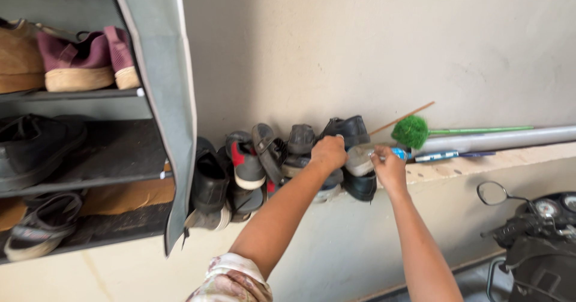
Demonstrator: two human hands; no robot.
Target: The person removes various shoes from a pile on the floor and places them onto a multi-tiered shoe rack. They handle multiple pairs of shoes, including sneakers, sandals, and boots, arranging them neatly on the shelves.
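Grey fabric-covered shoe rack [157,86] stands well to the left of both hands, its shelves holding maroon slip-on shoes [84,62] and dark shoes below. Between the rack and the left hand [329,152], a row of worn shoes leans against the wall, among them a grey sneaker with a red patch [245,161]. Left hand rests closed on a black leather shoe [348,131] at the row's right end, gripping its upper. Right hand [388,167], just beside the left, is pinched around a small blue-and-white object [397,152]; its kind cannot be told. Touching that hand's left side sits a pale shoe sole [360,160]. Right of the hands, a green round brush on a green stick [411,131] lies along the ledge. Lower right, a motorcycle's mirror and handlebar [516,218] show.
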